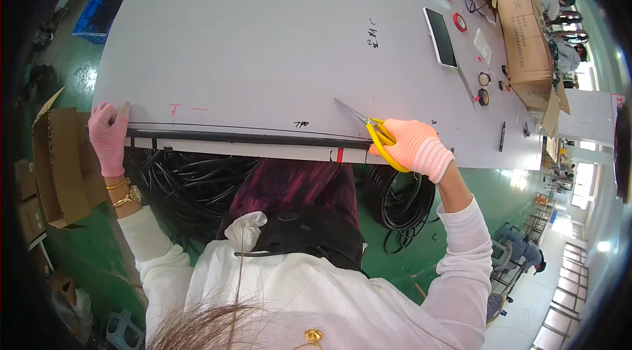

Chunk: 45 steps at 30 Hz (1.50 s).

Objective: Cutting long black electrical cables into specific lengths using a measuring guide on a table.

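Observation:
A length of black cable (250, 138) runs along the near edge of the grey tabletop. At its left end, my left hand (108, 133), in a pink glove, is closed over the table's corner, its fingers hiding the cable end. My right hand (416, 146), in an orange-pink striped glove, grips yellow-handled scissors (380, 139). Their pointed metal blades are together and aim up and left over the table. The thumb side of that hand sits by the cable's right end, but whether it touches the cable is unclear. A red mark (340, 155) shows on the table's front edge nearby.
Coiled black cable (395, 202) and a loose cable heap (187, 182) lie below the table edge. Toward the right are a tablet (440, 37), red tape (459, 22), black tape (484, 97), a marker (502, 136) and a cardboard box (525, 37). A blue crate (105, 11) stands far left.

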Each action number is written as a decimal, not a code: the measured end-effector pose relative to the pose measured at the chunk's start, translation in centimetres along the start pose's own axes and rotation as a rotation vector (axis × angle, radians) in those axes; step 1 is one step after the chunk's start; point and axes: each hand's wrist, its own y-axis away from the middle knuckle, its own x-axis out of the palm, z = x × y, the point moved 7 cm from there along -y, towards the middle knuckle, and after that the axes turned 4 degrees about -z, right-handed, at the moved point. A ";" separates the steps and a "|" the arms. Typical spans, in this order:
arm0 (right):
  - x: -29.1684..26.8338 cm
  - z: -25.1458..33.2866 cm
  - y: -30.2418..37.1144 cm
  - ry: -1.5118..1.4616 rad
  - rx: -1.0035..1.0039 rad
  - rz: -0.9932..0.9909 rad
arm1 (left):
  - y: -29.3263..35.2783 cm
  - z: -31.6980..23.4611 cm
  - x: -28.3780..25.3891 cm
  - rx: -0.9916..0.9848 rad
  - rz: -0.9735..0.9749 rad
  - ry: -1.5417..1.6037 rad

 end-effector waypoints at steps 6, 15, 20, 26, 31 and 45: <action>0.4 -0.2 -0.3 0.022 0.036 0.011 | 0.0 0.3 0.1 -0.019 0.005 -0.007; -0.6 0.1 -0.7 -0.036 0.057 0.050 | -0.3 -2.0 -0.3 0.046 -0.011 -0.235; -0.4 -0.2 -1.1 -0.031 0.055 0.051 | 3.0 -18.8 5.2 0.203 0.098 -0.073; -0.3 -0.3 -1.3 -0.035 -0.002 -0.009 | 8.6 -35.8 15.6 0.474 0.545 0.201; -0.2 -0.6 -1.2 -0.091 -0.036 -0.021 | 8.6 -37.1 16.9 0.482 0.586 0.093; 0.3 -3.7 1.0 -0.489 -0.136 -0.427 | 9.6 -37.4 18.0 0.532 0.571 0.012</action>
